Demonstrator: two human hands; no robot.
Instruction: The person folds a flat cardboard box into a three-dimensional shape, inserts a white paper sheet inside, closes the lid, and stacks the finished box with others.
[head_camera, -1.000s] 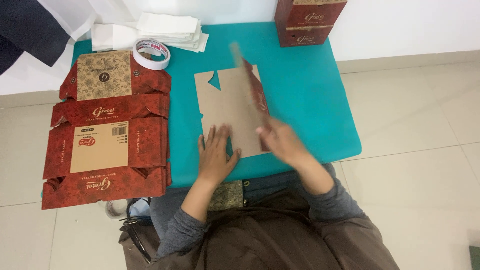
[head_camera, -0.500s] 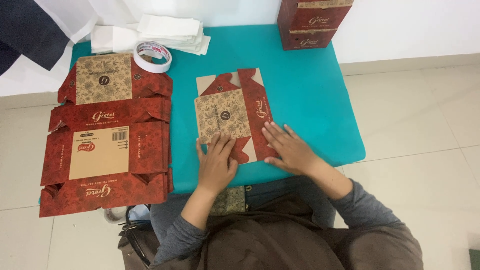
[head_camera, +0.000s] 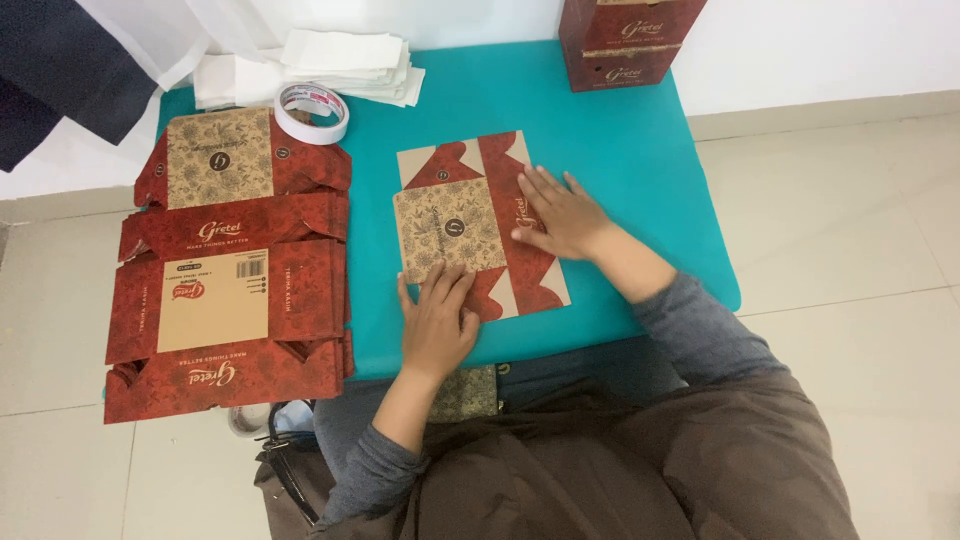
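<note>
Both hands lay flat and open, gripping nothing: the left hand (head_camera: 438, 325) pinned the folded red carton blank (head_camera: 478, 228) by the table's (head_camera: 640, 170) near edge, while the right hand (head_camera: 556, 212) pressed its side flap, apparently flattening the crease.

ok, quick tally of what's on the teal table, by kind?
Small flat box blank under both hands: 1
Stack of large flat red box blanks at the left edge: 1 stack, sheet count unclear
Tape roll: 1
Pile of white sheets: 1
Assembled red boxes, stacked: 2
Total: 6 items, counting each stack or pile as one
</note>
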